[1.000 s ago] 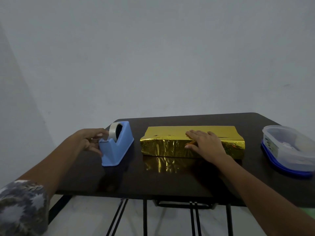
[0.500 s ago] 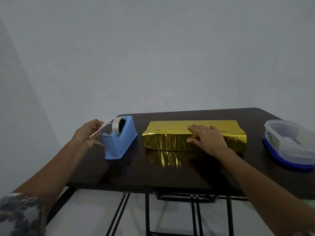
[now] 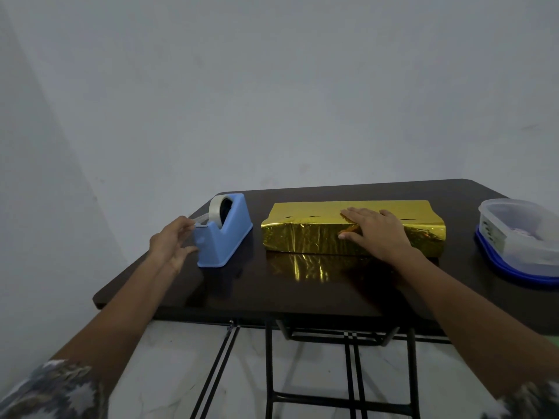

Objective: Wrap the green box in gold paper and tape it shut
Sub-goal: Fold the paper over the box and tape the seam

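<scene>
Dark table (image 3: 302, 294), grey wall (image 3: 272, 101); left hand (image 3: 172, 243) pinches tape (image 3: 201, 219), right hand (image 3: 378, 231) flat on parcel (image 3: 302, 240).

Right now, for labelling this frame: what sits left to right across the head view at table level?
Left hand pinching tape, blue tape dispenser, gold-wrapped box, clear plastic container. Right hand overlaps the box: left out.

A dark brown folding table (image 3: 302, 291) with a glossy top stands in front of a plain, pale grey wall (image 3: 272, 86). To the table's left, a second bare wall (image 3: 33, 182) meets the first in a corner. Beneath the tabletop, black metal legs and crossbars (image 3: 268, 373) stand on a white, marble-patterned floor (image 3: 169, 367). The light is dim and even, and the tabletop shows soft reflections.
</scene>
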`<state>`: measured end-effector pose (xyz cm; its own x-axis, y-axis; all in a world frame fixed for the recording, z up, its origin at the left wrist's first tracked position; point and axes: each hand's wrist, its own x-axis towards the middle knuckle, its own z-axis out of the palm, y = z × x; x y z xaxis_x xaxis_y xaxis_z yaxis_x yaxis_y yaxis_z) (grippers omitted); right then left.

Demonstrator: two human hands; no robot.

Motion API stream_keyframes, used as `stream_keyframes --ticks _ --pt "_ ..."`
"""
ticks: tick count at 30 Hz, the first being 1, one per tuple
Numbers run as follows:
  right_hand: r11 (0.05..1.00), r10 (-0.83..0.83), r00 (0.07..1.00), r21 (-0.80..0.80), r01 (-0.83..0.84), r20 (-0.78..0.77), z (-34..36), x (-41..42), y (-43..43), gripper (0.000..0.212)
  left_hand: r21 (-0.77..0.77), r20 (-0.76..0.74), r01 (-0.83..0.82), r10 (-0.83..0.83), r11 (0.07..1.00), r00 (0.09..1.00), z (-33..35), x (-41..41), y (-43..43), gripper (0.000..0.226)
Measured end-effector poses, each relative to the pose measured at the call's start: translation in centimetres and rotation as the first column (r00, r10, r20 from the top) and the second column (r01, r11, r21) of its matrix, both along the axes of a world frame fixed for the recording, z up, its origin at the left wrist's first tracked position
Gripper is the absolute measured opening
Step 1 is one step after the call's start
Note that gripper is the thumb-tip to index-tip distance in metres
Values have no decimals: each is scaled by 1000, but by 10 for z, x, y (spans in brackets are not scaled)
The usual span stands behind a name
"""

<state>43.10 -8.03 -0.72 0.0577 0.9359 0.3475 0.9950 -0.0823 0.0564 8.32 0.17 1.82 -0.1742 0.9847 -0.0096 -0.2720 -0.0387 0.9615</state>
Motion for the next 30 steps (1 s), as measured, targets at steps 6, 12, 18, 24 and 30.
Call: stream_keyframes --ticks 6,12,18,24,30 --pt "1000 7 1000 2 -7 -15 1 1 1 63 -22 87 -22 24 1000 996 -31 4 0 6" --pt "1000 3 1000 20 -3 -4 -1 2 2 62 -73 4 -130 130 989 991 -32 9 9 25" --pt "999 9 1000 36 -9 -6 -1 2 2 62 -111 -1 -175 176 978 984 -30 13 12 25" --pt "1000 5 1000 20 -5 16 -1 0 4 63 -144 -4 -187 188 972 982 -31 14 5 29" --pt "1000 9 999 5 -9 43 -1 3 2 68 -120 -40 -207 204 971 978 -50 16 -15 28"
